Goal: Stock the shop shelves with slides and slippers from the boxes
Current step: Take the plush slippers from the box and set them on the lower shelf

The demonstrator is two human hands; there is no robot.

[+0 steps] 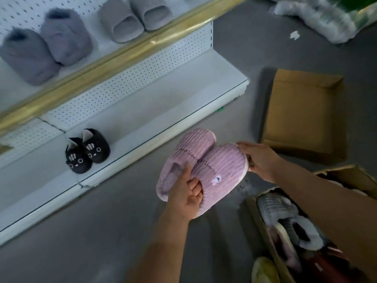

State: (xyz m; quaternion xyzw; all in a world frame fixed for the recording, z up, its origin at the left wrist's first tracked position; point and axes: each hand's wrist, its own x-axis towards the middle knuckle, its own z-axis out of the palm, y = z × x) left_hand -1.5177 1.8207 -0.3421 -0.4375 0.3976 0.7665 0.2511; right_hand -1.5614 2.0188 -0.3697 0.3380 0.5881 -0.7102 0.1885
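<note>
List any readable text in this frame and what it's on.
"HAPPYLOVE", roughly: stitched across the top of the far pink slipper, seen upside down, so some letters are uncertain.
The same stitching runs along the near pink slipper, too blurred to read.
The rabbit patch on the near slipper is a picture, no words.
No text shows on the cardboard boxes or shelves.

pink slippers [204, 164]: stitched txt, approx "happy love", blurry.
</note>
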